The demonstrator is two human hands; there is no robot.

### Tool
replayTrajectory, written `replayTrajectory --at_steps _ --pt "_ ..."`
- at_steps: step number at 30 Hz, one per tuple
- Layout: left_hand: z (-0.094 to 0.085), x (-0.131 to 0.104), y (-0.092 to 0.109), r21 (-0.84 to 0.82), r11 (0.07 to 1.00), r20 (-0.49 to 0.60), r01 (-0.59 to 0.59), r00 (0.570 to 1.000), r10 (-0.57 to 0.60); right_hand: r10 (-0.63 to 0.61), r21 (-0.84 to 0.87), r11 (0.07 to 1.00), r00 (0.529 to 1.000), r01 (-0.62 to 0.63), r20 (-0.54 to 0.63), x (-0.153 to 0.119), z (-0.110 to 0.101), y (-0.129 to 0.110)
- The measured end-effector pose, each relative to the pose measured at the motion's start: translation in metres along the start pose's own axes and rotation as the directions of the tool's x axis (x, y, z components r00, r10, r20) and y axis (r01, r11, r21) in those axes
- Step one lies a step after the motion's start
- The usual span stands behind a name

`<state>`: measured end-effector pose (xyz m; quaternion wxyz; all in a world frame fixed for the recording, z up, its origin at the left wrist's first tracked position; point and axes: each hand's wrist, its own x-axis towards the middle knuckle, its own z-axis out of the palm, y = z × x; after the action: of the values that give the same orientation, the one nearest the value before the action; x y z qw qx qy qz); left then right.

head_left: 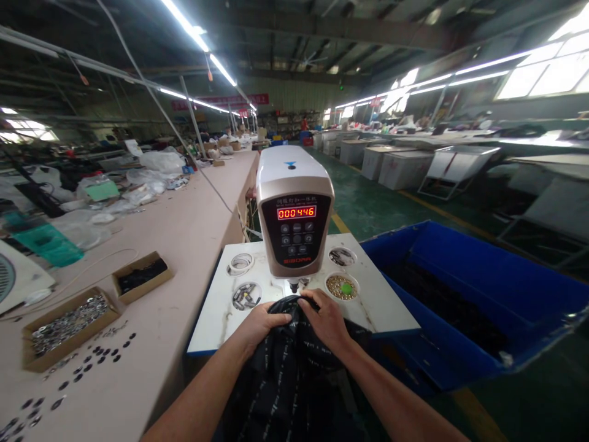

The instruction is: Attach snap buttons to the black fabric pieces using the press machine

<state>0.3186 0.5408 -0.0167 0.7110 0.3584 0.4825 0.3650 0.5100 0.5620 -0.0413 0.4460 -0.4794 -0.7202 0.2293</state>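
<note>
Both my hands grip the upper edge of a black garment (pixel 280 374) with small white lettering, which hangs down toward me. My left hand (pixel 262 322) pinches the cloth on the left, thumb on top. On the right, my right hand (pixel 324 316) holds the edge between thumb and fingers, close under the machine's head. The button attaching machine (pixel 294 209) stands straight ahead, its red display reading 000446. Its dark tip (pixel 293 286) is just above the cloth edge; whether they touch, I cannot tell.
The machine's white table (pixel 211 313) has round wells with metal parts and gold studs (pixel 338 285). A blue bin (pixel 442 245) with dark cloth stands right. On the long left table (pixel 156 331) are a box of metal rings (pixel 69 325), a box of black pieces (pixel 140 276) and loose black discs.
</note>
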Motion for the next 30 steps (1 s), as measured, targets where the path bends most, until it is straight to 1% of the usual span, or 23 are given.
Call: replayTrajectory --at_steps 4,7,12,15,17,19,21,22,24,26,28,30 --pt "0.0 -0.003 0.0 0.01 1.0 0.003 0.001 1.0 -0.001 -0.033 -0.008 0.999 0.999 0.032 -0.018 -0.003 0.0 -0.001" --pt "0.002 -0.004 0.0 0.022 0.999 -0.022 -0.027 0.999 0.027 -0.056 -0.018 0.998 0.998 0.056 -0.035 -0.004 0.001 -0.001" --pt "0.004 -0.004 0.004 0.055 0.995 -0.068 -0.082 0.994 0.085 -0.075 -0.022 0.997 0.995 0.074 -0.07 0.002 0.001 -0.005" --pt "0.004 -0.016 -0.002 0.151 0.98 -0.078 -0.131 0.987 0.144 -0.1 -0.014 0.995 0.993 0.099 -0.059 -0.006 -0.005 -0.014" --pt "0.002 -0.031 -0.014 0.274 0.95 -0.081 -0.151 0.981 0.179 -0.123 -0.009 0.992 0.992 0.123 -0.014 -0.024 -0.011 -0.022" --pt "0.001 -0.05 -0.031 0.382 0.911 -0.086 -0.155 0.976 0.201 -0.145 -0.002 0.989 0.988 0.145 0.046 -0.049 -0.018 -0.031" --pt "0.001 -0.07 -0.048 0.45 0.879 -0.095 -0.158 0.97 0.223 -0.132 0.015 0.991 0.985 0.131 0.112 -0.078 -0.025 -0.04" --pt "0.002 -0.079 -0.056 0.477 0.864 -0.1 -0.162 0.967 0.236 -0.102 0.026 0.995 0.984 0.099 0.143 -0.091 -0.027 -0.045" --pt "0.006 -0.096 -0.068 0.533 0.828 -0.091 -0.177 0.96 0.264 -0.003 0.047 0.999 0.979 -0.007 0.206 -0.111 -0.032 -0.054" --pt "0.009 -0.11 -0.075 0.6 0.773 -0.058 -0.205 0.953 0.297 0.096 0.056 0.992 0.955 -0.116 0.282 -0.124 -0.035 -0.062" --pt "0.011 -0.121 -0.08 0.668 0.703 -0.006 -0.244 0.943 0.333 0.136 0.06 0.984 0.92 -0.17 0.369 -0.13 -0.037 -0.069" --pt "0.01 -0.131 -0.084 0.727 0.619 0.052 -0.297 0.923 0.382 0.127 0.069 0.982 0.89 -0.174 0.438 -0.134 -0.038 -0.077"
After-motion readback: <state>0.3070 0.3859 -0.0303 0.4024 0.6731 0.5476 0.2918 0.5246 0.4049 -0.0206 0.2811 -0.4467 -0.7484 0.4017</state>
